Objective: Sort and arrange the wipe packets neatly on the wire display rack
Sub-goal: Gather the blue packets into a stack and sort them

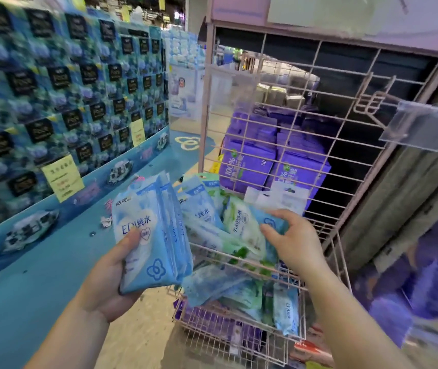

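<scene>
The right hand (289, 241), lower centre-right of the frame, has its thumb and fingers pinched on the edge of a blue packet (268, 222) that lies on the loose heap (228, 246) in the wire basket (239, 265). The left hand (114, 275), lower left, is closed round a sheaf of blue packets (151, 235), thumb pressed across the front one and fingers wrapped behind. That sheaf is the likelier trouble: several slick packets are clamped by one thumb, fanned at the top, so a looser grip could let the back ones slide out to the floor (they look smooth and soft). Pulling the pinched packet free could drag the green packets (241, 230) beside it over the basket's front wire. Above, purple packs (247, 161) sit stacked behind the rack (292, 107) grid, middle of the frame.
</scene>
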{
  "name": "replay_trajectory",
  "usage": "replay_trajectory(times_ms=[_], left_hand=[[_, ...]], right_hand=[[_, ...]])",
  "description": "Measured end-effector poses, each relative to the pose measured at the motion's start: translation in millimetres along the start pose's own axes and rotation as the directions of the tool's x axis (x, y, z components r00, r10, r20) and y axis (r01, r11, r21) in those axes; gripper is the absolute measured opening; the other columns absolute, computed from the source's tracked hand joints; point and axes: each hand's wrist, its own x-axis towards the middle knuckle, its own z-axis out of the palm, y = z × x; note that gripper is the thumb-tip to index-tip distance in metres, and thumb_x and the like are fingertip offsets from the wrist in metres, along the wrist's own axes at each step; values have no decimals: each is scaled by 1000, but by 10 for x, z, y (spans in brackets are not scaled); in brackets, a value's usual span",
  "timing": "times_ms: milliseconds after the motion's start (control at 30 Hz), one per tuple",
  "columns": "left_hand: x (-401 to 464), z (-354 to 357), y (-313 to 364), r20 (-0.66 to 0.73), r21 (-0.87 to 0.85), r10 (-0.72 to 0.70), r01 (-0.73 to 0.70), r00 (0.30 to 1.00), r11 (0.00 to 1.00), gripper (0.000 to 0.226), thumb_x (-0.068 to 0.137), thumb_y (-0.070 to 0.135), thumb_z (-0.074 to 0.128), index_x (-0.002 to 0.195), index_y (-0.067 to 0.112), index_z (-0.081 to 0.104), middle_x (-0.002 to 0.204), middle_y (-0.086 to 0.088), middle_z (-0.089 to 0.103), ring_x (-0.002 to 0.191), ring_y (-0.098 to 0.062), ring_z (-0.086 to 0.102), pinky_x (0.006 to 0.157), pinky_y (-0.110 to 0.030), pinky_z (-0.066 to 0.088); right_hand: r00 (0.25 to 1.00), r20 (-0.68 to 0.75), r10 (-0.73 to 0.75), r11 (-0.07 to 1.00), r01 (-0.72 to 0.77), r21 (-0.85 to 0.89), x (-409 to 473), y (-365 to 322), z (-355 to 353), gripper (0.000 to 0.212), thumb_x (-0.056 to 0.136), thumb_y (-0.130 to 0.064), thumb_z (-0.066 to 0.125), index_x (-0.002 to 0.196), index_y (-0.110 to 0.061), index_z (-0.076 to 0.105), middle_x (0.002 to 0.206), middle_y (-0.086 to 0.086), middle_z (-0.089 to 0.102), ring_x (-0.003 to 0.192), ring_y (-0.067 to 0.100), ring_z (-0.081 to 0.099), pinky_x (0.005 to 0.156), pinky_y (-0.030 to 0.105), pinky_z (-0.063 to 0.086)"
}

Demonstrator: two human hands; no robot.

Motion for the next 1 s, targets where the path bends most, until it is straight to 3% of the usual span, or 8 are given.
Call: replay_trajectory(times_ms=[100, 200, 300, 400, 567, 733, 900, 1000], left_hand=[[3, -80, 37, -22, -4, 7, -7, 1000, 1000, 69, 23, 37, 96, 86, 16, 80, 98, -8, 77, 81, -23, 75, 61, -40, 60], [45, -142, 62, -62, -29, 0, -2, 998, 1000, 82, 27, 37, 96, 103, 16, 74, 109, -8, 74, 88, -24, 74, 71, -46, 60], [73, -161, 84, -94, -29, -7, 5, 996, 1000, 92, 27, 37, 96, 111, 14, 67, 110, -9, 73, 88, -25, 73, 73, -46, 60], [99, -186, 99, -111, -18, -17, 15, 994, 1000, 95, 28, 38, 96, 115, 14, 65, 115, -10, 72, 91, -26, 73, 80, -49, 58], [91, -230, 88, -128, 7, -20, 21, 992, 1000, 94, 23, 39, 96, 109, 16, 67, 108, -8, 74, 86, -24, 74, 70, -43, 61], [49, -242, 86, -111, 9, -23, 24, 994, 1000, 83, 33, 37, 94, 108, 14, 67, 103, -9, 75, 82, -25, 74, 64, -41, 61], [17, -109, 144, -46, 77, 9, -6, 999, 997, 76, 20, 39, 96, 90, 15, 78, 99, -10, 76, 79, -26, 75, 61, -40, 61], [-15, 120, 188, 30, 110, 34, -37, 999, 993, 69, 18, 39, 96, 81, 16, 80, 92, -8, 77, 76, -23, 75, 58, -38, 60]], right_hand=[[995, 95, -1, 798, 58, -600, 70, -104, -182, 32, 78, -40, 71, 106, -26, 66, 113, 4, 66, 106, 27, 59, 84, 34, 48], [989, 139, -49, 623, 139, -770, 79, -275, -121, 48, 79, -38, 65, 125, -32, 53, 127, 5, 53, 120, 29, 46, 93, 38, 42], [959, 121, -254, 789, 278, -548, 90, -426, 175, 59, 81, -29, 61, 138, -31, 43, 133, 1, 49, 123, 26, 42, 102, 37, 35], [939, 30, -342, 902, 338, -268, 133, -580, 533, 48, 86, -35, 62, 132, -25, 53, 126, 1, 56, 120, 23, 47, 101, 31, 33], [982, 153, -112, 876, 170, -451, 360, -784, 903, 48, 80, -58, 60, 116, -27, 57, 120, 1, 62, 115, 26, 55, 94, 40, 42], [985, 124, -118, 934, 153, -322, 447, -746, 877, 21, 85, -40, 63, 82, -24, 51, 94, 0, 68, 95, 27, 62, 81, 38, 46], [988, 44, -148, 977, 139, 164, 391, -705, 636, 27, 90, -27, 62, 71, -21, 44, 66, -3, 48, 62, 16, 45, 58, 29, 38], [991, -70, -110, 891, 130, 435, 392, -799, 390, 28, 85, -36, 64, 67, -25, 45, 72, 6, 56, 69, 23, 55, 72, 47, 54]])
